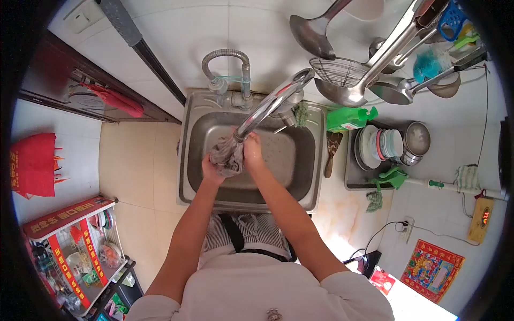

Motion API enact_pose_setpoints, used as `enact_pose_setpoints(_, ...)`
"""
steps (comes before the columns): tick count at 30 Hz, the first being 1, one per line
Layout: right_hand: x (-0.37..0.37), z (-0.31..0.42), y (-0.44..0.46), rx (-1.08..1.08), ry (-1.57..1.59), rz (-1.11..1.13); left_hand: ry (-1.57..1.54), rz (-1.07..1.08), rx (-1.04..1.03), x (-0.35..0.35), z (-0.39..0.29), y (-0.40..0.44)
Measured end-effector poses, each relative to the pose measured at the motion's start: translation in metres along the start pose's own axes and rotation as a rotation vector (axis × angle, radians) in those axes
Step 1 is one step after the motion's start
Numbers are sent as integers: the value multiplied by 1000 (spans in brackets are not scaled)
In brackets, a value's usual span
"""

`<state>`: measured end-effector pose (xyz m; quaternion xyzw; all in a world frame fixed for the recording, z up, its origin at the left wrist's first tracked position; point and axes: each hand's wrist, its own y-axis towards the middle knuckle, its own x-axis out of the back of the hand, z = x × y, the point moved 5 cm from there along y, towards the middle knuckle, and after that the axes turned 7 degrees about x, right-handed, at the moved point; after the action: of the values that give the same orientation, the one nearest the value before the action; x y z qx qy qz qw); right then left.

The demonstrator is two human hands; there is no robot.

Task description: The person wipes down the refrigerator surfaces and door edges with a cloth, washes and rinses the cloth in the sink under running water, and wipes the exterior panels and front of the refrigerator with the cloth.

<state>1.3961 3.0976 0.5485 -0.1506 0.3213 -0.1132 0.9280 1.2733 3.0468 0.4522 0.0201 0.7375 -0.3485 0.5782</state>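
Observation:
A wet grey cloth (227,157) is bunched up over the steel sink (289,184), right below the mouth of the curved chrome faucet (273,104). My left hand (212,170) grips the cloth from its lower left side. On the other side, my right hand (252,150) has its fingers closed on the cloth's right edge, close to the faucet's outlet. Some fingertips of both hands are hidden behind the cloth and the faucet.
Right of the sink stand a green detergent bottle (348,119) and a tray (369,186) with stacked bowls (393,143). Ladles and a strainer (338,72) hang above. A flexible metal hose (225,52) rises at the sink's back. A shelf rack (69,216) stands at left.

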Motion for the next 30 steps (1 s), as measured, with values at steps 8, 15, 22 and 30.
enact_pose_setpoints(8,24,38,-33,250,-477,-97,-29,-21,72,-100,0,-30)
enact_pose_setpoints(15,28,-12,-44,248,-953,-212,516,-756,-281,-78,15,-5)
enact_pose_setpoints(22,5,13,-36,553,-974,-359,260,-862,-382,-65,14,-6)
enact_pose_setpoints(30,3,28,-33,565,-864,-136,65,-413,-35,-95,3,-35)
